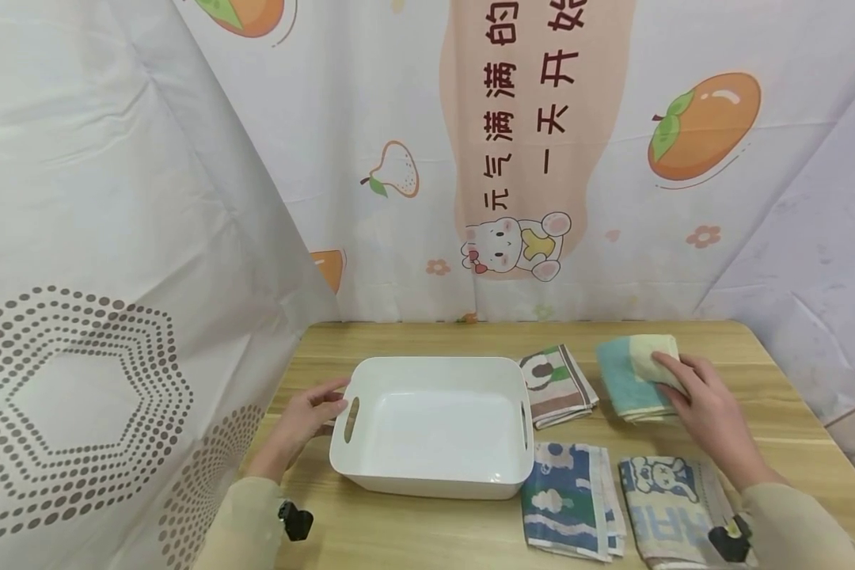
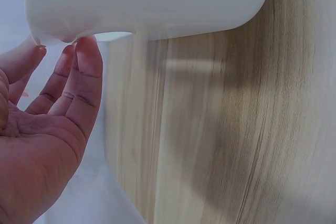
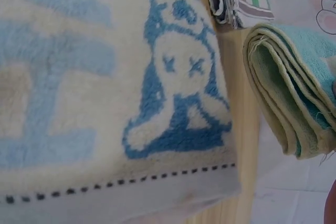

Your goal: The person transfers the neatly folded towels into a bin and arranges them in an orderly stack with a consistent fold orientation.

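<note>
A white plastic basin (image 1: 438,487) with a cut-out handle at each end sits on the wooden table. At its left end my left hand (image 1: 302,423) grips the rim beside the handle hole; in the left wrist view the fingertips (image 2: 89,51) meet the basin wall (image 2: 152,3). My right hand (image 1: 708,404) holds a folded blue and pale yellow towel (image 1: 623,372) by its right side, fingers on top. The towel's layered folded edge (image 3: 278,98) faces the right wrist view, where only a sliver of the hand shows.
Right of the basin lie a brown-striped folded towel (image 1: 559,388), a blue and green one (image 1: 566,499), and a cream one with a blue animal (image 1: 666,491), partly under the right forearm. Printed curtains (image 1: 370,103) hang behind and left of the table (image 1: 399,530).
</note>
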Tool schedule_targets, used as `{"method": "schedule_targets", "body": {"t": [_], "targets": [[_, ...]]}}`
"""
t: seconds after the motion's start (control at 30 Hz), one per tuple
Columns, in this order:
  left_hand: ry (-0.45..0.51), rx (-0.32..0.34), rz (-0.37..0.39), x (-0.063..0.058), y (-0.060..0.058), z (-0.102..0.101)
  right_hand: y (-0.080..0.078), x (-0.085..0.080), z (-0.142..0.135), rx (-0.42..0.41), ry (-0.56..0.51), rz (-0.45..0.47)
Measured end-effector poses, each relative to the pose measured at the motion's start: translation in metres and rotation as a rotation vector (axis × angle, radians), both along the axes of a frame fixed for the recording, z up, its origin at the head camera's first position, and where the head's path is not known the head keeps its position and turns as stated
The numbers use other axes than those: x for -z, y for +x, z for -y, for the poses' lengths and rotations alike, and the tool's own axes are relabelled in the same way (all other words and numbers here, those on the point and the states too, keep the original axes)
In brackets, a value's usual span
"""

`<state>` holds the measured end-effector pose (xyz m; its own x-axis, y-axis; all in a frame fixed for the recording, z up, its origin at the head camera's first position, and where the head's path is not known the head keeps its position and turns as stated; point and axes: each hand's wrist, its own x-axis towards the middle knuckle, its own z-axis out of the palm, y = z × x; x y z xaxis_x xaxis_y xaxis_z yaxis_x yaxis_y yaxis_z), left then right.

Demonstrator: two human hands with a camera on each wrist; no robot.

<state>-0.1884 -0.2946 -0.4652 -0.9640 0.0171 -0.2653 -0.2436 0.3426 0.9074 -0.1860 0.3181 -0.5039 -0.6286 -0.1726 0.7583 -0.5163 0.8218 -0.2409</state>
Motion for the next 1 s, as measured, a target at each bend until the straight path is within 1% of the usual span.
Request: {"method": "schedule_targets", "body": {"t": [0.07,0.37,0.73,0.87,1.0], "targets": [[-0.001,-0.007,0.0,0.0,0.0,-0.001,-0.001,-0.002,0.002,-0.011,-0.003,-0.018],[0.005,0.009,-0.015,-0.002,0.0,-0.004,-0.003,-0.014,0.014,-0.044,-0.01,-0.054],[-0.01,0.0,-0.02,-0.002,-0.001,-0.004,0.0,-0.021,0.025,-0.057,-0.019,-0.044],[-0.028,-0.008,-0.015,-0.001,-0.002,-0.003,0.001,-0.024,0.029,-0.065,-0.024,-0.03],[-0.052,-0.018,-0.008,-0.002,-0.005,-0.004,0.001,-0.025,0.033,-0.07,-0.026,-0.039]]}}
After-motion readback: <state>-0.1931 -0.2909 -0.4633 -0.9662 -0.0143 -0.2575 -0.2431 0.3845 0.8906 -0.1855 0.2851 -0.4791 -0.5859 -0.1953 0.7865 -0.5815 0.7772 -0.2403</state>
